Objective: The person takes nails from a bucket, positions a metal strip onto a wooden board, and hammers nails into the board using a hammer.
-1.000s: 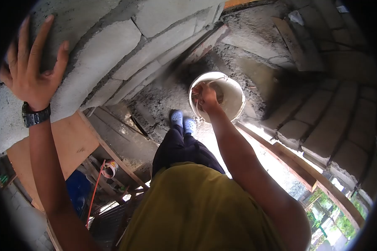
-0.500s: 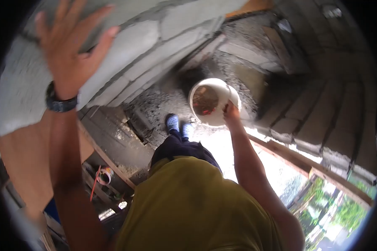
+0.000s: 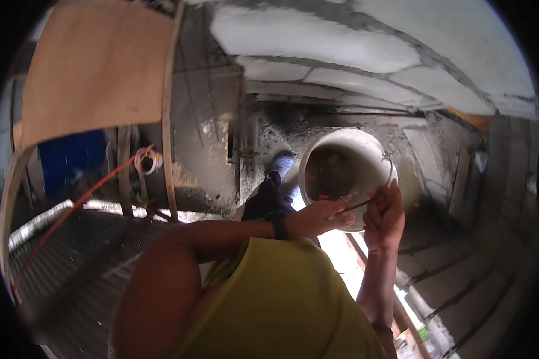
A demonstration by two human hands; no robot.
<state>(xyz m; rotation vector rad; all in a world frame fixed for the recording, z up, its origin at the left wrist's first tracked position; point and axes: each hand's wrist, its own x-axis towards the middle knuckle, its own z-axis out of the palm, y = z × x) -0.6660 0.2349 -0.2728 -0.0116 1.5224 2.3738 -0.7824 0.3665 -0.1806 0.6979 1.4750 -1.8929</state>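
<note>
A pale block wall (image 3: pixel 317 42) with dark mortar lines runs across the far side in the head view, and a sheet of plywood (image 3: pixel 96 72) stands far left above a strip of blue material (image 3: pixel 72 161). More blockwork (image 3: pixel 461 287) lies in shadow on the right.

The white bucket (image 3: pixel 347 134) is just to the right of the blue shoe (image 3: pixel 283 163), mouth up, close enough to the body for both arms to reach it. Dark contents (image 3: pixel 329 170) lie inside, with a reddish bit (image 3: pixel 323 197) near the rim (the only bright spot in there).

The hands are near each other but apart, both at the bucket's near side. The right hand (image 3: pixel 382 218) is curled around the thin handle (image 3: pixel 363 205), probably because that bail is the easiest part to grip. The left hand (image 3: pixel 320 218) comes across the front of the shirt (image 3: pixel 281 305), its fingertips by the handle's left part, perhaps to steady it; blur hides whether they grip it.
</note>
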